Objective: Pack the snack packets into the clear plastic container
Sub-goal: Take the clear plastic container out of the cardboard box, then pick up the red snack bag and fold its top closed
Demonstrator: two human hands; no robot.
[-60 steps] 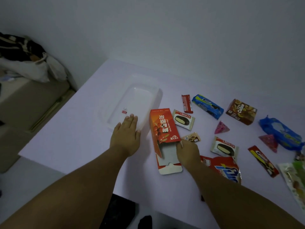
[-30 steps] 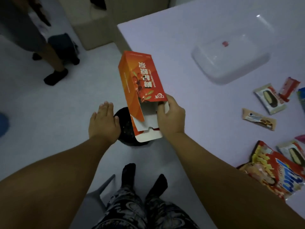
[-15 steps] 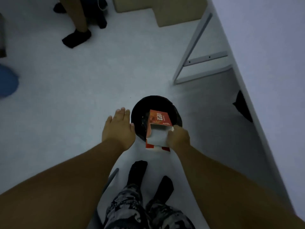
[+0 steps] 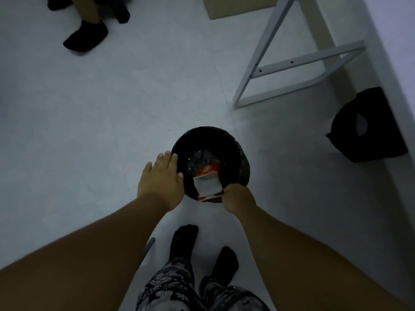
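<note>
I look down at the floor beside the table. My right hand point(image 4: 238, 197) grips the open end of the empty orange snack box point(image 4: 207, 180), whose far end points down into a round black waste bin point(image 4: 241, 151). My left hand point(image 4: 160, 181) hovers flat with spread fingers at the bin's left rim and holds nothing. The snack packets and the clear plastic container are out of view.
White table legs point(image 4: 289, 63) stand at the upper right, with the table edge point(image 4: 395, 63) along the right side. A black object point(image 4: 368, 129) sits under the table. Another person's dark-socked foot point(image 4: 86, 38) is at the upper left. My own feet point(image 4: 184, 241) are below.
I turned from the table to the floor, carrying the orange box in my right hand. The box has dropped lower into the bin; my left hand followed to the rim.
</note>
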